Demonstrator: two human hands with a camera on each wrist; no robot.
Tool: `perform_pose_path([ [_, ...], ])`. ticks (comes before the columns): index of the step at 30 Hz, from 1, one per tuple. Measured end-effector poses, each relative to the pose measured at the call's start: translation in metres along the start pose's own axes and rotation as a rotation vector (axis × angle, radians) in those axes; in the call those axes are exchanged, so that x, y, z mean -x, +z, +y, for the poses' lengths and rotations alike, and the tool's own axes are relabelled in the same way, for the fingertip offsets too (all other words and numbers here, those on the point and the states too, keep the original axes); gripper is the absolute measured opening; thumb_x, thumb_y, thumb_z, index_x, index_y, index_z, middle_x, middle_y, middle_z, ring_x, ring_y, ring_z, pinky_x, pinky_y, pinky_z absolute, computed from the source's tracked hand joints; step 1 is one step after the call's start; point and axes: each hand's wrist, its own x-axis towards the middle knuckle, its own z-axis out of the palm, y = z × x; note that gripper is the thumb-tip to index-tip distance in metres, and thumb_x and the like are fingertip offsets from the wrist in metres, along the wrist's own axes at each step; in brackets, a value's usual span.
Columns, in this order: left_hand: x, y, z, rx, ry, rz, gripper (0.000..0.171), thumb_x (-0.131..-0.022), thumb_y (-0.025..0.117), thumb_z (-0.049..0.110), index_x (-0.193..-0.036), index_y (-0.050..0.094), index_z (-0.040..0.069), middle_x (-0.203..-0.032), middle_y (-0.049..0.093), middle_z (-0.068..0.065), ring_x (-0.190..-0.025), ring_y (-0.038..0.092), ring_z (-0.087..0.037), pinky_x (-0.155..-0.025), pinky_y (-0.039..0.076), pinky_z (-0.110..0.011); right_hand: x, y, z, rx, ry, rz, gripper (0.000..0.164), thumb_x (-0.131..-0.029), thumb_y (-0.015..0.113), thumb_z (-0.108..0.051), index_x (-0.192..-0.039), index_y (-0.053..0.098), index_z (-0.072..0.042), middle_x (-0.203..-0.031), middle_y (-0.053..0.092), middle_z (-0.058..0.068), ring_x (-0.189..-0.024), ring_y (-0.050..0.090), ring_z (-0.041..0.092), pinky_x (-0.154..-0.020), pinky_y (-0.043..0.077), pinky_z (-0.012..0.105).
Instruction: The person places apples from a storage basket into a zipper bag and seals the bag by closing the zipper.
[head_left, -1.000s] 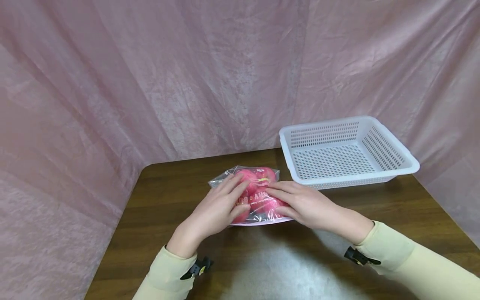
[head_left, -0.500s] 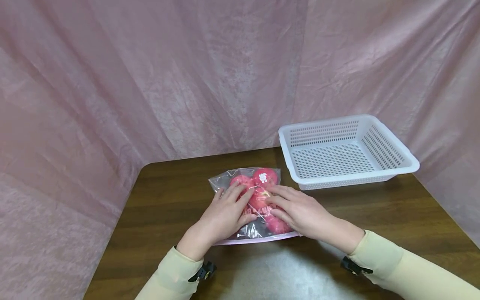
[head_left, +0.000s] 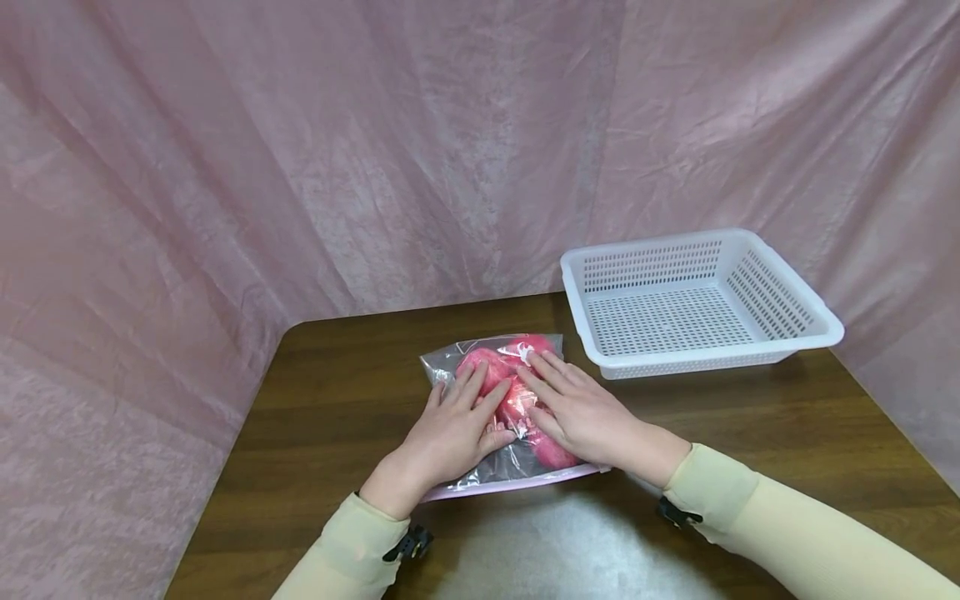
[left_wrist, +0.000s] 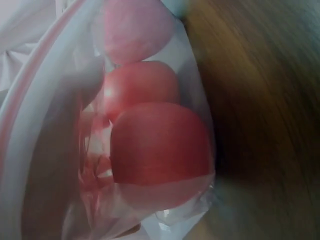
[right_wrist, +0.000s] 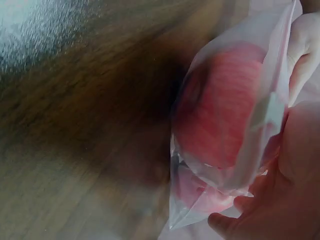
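Observation:
A clear plastic zip bag (head_left: 514, 483) with printing on its front lies on the wooden table, its pink-edged top toward me. Several red apples (head_left: 553, 452) are inside it. My left hand (head_left: 453, 433) rests on the left half of the bag, fingers spread over the plastic. On the right half lies my right hand (head_left: 581, 408), its fingers stretched out over the apples. The left wrist view looks into the bag from the side, at a row of apples (left_wrist: 157, 150). One apple (right_wrist: 220, 110) shows close in the right wrist view, beside a pale slider (right_wrist: 270, 114) on the bag's edge.
A white perforated plastic basket (head_left: 701, 354) stands at the back right of the table (head_left: 337, 400), with nothing in it. Pink curtains (head_left: 450, 167) hang behind the table and along both sides.
The bag's pink edge has come nearer to me and the apples lie more spread out. Both hands have stayed on the bag; the right has shifted slightly left and its fingers have straightened.

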Motion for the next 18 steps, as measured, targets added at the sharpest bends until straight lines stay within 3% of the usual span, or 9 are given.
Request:
perform_pose_path([
  [4, 0.000, 0.002, -0.003, 0.014, -0.009, -0.009, 0.088, -0.104, 0.059, 0.068, -0.176, 0.031, 0.026, -0.183, 0.013, -0.013, -0.170, 0.004, -0.035, -0.127, 0.018, -0.073, -0.002, -0.003, 0.001, 0.006, -0.001, -0.054, 0.069, -0.113, 0.056, -0.045, -0.171, 0.040, -0.011, -0.177, 0.031, 0.019, -0.164, 0.028, 0.040, -0.129, 0.026, 0.061],
  [8, 0.004, 0.003, -0.002, 0.009, -0.006, 0.015, 0.087, -0.104, 0.060, 0.067, -0.175, 0.032, 0.026, -0.183, 0.016, -0.014, -0.169, 0.006, -0.036, -0.126, 0.021, -0.074, -0.005, -0.009, 0.001, 0.027, -0.014, -0.045, 0.068, -0.113, 0.057, -0.047, -0.170, 0.043, -0.014, -0.176, 0.035, 0.017, -0.162, 0.032, 0.041, -0.129, 0.024, 0.063],
  [14, 0.010, 0.002, 0.006, -0.016, -0.009, 0.066, 0.089, -0.104, 0.060, 0.068, -0.176, 0.031, 0.022, -0.182, 0.020, -0.015, -0.169, 0.008, -0.037, -0.126, 0.019, -0.074, -0.020, -0.012, 0.003, 0.042, 0.000, 0.053, 0.068, -0.112, 0.061, -0.042, -0.166, 0.047, -0.004, -0.176, 0.033, 0.020, -0.164, 0.026, 0.041, -0.130, 0.025, 0.060],
  [18, 0.011, 0.007, 0.007, -0.011, -0.022, 0.042, 0.092, -0.104, 0.060, 0.068, -0.176, 0.030, 0.018, -0.183, 0.016, -0.015, -0.169, 0.007, -0.037, -0.127, 0.018, -0.073, -0.027, -0.010, 0.006, 0.039, -0.008, 0.013, 0.071, -0.112, 0.062, -0.040, -0.167, 0.043, 0.000, -0.176, 0.032, 0.022, -0.165, 0.026, 0.041, -0.130, 0.026, 0.059],
])
